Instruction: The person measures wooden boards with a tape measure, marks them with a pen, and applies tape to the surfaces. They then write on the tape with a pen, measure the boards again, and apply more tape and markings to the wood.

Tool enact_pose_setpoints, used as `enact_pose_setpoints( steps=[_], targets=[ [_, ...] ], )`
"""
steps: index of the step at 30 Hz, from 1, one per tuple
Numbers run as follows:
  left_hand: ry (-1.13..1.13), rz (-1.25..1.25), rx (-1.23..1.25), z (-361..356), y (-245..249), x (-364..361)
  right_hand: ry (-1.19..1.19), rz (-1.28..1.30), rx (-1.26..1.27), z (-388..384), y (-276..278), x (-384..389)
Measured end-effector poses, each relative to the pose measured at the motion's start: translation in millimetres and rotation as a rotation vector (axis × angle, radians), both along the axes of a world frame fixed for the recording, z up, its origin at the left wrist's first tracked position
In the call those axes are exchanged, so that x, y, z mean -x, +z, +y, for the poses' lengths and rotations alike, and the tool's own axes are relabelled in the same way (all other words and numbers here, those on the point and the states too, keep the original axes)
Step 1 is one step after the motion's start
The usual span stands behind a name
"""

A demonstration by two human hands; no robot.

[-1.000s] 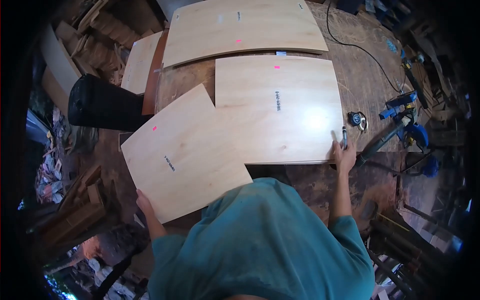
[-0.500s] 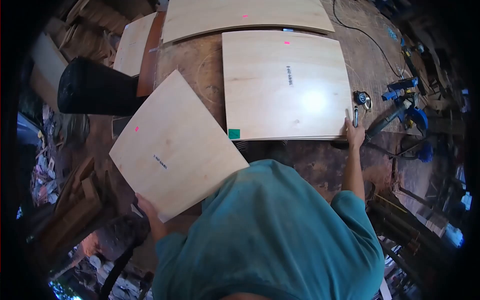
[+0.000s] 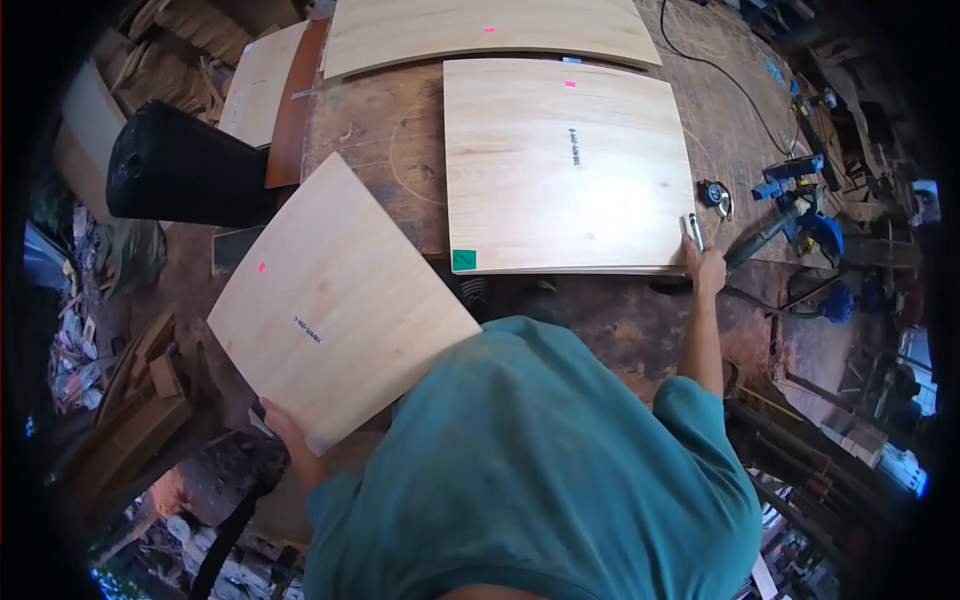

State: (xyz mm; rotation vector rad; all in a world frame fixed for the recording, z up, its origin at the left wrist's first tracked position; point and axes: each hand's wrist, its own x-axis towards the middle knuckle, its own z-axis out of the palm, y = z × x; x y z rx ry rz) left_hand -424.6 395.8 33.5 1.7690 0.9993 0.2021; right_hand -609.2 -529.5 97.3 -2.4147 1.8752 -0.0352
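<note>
My left hand (image 3: pixel 288 428) is closed on the lower edge of a pale plywood panel (image 3: pixel 340 300). That panel is tilted off the table, one corner near my shirt, and bears a pink sticker and a dark stamp. A pen (image 3: pixel 695 231) sits in the fingers of my right hand (image 3: pixel 706 268), which is at the near right corner of a stack of similar panels (image 3: pixel 520 190). The top panel carries a pink sticker, a stamped number and a green label (image 3: pixel 464 260) at its near left corner.
Another plywood panel (image 3: pixel 500 45) lies farther back on the worn wooden table (image 3: pixel 385 125). Right of the stack are a tape measure (image 3: pixel 713 194) and a blue-handled tool (image 3: pixel 790 185) with a cable. A black padded object (image 3: pixel 185 165) stands left, wood scraps (image 3: pixel 150 400) below.
The view has shifted slightly. The pen in my right hand has tilted and moved left toward the stack's edge. My left hand still holds the tilted panel, which appears slightly lower and farther left.
</note>
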Motion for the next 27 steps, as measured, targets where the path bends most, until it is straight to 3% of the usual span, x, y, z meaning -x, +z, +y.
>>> enact_pose_setpoints(
  steps=[4, 8, 10, 11, 13, 15, 18, 22, 27],
  targets=[
    [-0.121, -0.155, 0.008, 48.6, -40.0, 29.5, -0.027, -0.056, -0.034, 24.7, 4.0, 5.6],
    [0.02, 0.017, -0.006, 22.5, -17.0, 61.7, -0.066, -0.221, -0.096, 51.4, 9.2, 18.1],
    [0.076, 0.04, 0.022, 3.8, 0.9, 76.7, -0.075, -0.557, -0.169, 57.1, -26.3, 43.0],
    [0.068, 0.031, 0.004, 4.7, 4.2, 86.4, -0.074, -0.558, -0.178, 64.9, -58.5, 58.6],
    [0.065, 0.024, -0.018, 0.2, 13.6, 104.1, -0.405, -1.223, -0.339, 76.8, -115.8, 89.4],
    [-0.003, 0.075, -0.145, -11.3, 21.5, 121.8, -0.728, -1.261, -0.712, 112.9, -92.4, 83.2],
    [0.113, 0.012, 0.004, -2.3, 9.7, 145.2, -0.806, -1.338, -0.974, 165.3, -41.7, 40.7],
    [0.072, -0.125, -0.029, 7.3, -10.6, 169.0, -0.719, -1.344, -1.079, 202.5, -32.0, 2.2],
    [0.06, -0.028, 0.013, -41.4, 32.9, 186.5, -0.871, -1.342, -1.188, 207.0, -27.2, -22.5]
  ],
)
